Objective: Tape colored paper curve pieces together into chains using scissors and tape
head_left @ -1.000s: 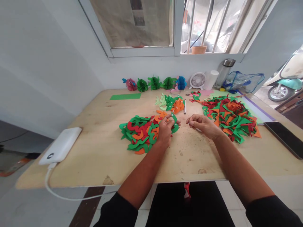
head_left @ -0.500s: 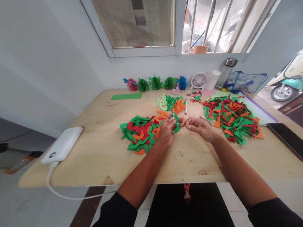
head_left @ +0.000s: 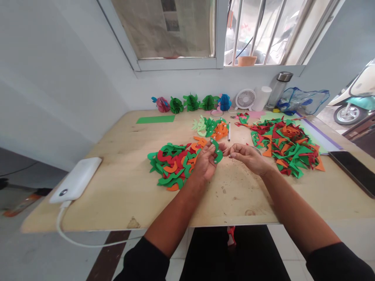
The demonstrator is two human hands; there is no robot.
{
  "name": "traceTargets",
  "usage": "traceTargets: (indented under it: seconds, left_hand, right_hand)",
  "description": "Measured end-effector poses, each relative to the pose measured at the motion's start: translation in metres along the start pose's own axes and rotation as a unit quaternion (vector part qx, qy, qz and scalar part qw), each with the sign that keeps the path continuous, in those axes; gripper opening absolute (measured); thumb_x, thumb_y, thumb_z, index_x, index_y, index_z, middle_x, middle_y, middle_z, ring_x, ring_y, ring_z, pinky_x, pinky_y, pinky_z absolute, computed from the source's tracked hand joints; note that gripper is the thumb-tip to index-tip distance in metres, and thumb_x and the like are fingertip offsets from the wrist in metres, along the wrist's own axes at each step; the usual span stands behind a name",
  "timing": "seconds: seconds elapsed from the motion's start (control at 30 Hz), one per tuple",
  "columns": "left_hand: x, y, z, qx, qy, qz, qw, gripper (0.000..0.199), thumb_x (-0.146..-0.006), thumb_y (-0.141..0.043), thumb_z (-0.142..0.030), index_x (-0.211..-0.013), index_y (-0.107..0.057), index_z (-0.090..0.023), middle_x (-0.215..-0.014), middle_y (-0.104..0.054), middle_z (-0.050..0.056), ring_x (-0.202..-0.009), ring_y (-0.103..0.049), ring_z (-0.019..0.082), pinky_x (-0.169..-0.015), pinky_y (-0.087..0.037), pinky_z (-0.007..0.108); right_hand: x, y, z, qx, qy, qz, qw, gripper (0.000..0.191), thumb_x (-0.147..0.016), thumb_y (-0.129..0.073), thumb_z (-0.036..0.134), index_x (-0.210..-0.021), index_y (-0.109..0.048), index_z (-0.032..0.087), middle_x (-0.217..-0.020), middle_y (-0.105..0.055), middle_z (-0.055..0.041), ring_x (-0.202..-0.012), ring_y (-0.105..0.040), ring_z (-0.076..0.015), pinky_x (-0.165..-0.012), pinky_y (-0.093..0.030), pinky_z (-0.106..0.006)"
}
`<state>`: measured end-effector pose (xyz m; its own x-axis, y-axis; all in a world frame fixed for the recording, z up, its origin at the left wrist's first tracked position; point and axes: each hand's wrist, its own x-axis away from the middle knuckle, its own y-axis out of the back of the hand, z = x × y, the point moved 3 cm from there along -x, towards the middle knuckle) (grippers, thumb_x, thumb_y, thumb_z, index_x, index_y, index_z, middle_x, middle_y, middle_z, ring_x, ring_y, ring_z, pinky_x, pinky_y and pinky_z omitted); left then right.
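Cutout: a curved green paper cutout (head_left: 217,151) stands up above the desk (head_left: 123,187), between the two hands and just right of the left pile; small pale dots mark its face.
Left fingers: the left hand (head_left: 206,162) holds the cutout's lower end, with the left fingers (head_left: 208,146) curled closely around it.
Right fingers: the right hand (head_left: 247,157) is just beside the cutout, with the right fingers (head_left: 233,153) pinched narrow; I cannot tell whether they hold anything.
Risk: the thin, curved paper could crease or tear under a hard pinch. A loose grip could drop it into the left pile.
Piles: green, red and orange cutouts lie in a left pile (head_left: 172,166), a right pile (head_left: 288,146) and a smaller far pile (head_left: 211,127).
Rest: a pen (head_left: 229,132) lies beyond the hands; paper ornaments (head_left: 191,102) line the far edge of the desk.
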<state>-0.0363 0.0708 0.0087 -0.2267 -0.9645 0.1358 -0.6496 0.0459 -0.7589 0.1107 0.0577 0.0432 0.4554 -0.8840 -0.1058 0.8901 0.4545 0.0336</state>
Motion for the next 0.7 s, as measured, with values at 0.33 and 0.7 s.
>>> traceTargets:
  seconds: [0.33, 0.7]
  left_hand:
    - [-0.0032, 0.0019, 0.0019, -0.005, 0.005, -0.007, 1.000, 0.030, -0.074, -0.062, -0.013, -0.103, -0.056, -0.019, -0.088, -0.071, 0.006, -0.092, -0.067, 0.021, -0.079, -0.052, 0.033]
    - [-0.0029, 0.0028, 0.0027, -0.003, 0.003, -0.004, 1.000, 0.029, -0.072, -0.062, -0.013, -0.100, -0.056, -0.019, -0.084, -0.070, 0.005, -0.090, -0.067, 0.020, -0.081, -0.051, 0.034]
  right_hand:
    - [-0.0007, 0.0002, -0.0009, -0.005, 0.001, -0.005, 1.000, 0.025, -0.078, -0.064, 0.044, -0.082, -0.060, 0.019, -0.098, -0.067, -0.0064, -0.097, -0.058, -0.0187, -0.089, -0.041, -0.036]
    - [0.0007, -0.0025, 0.0038, -0.013, -0.002, -0.012, 1.000, 0.026, -0.077, -0.065, 0.044, -0.079, -0.059, 0.019, -0.096, -0.066, -0.0062, -0.096, -0.058, -0.0189, -0.088, -0.042, -0.035]
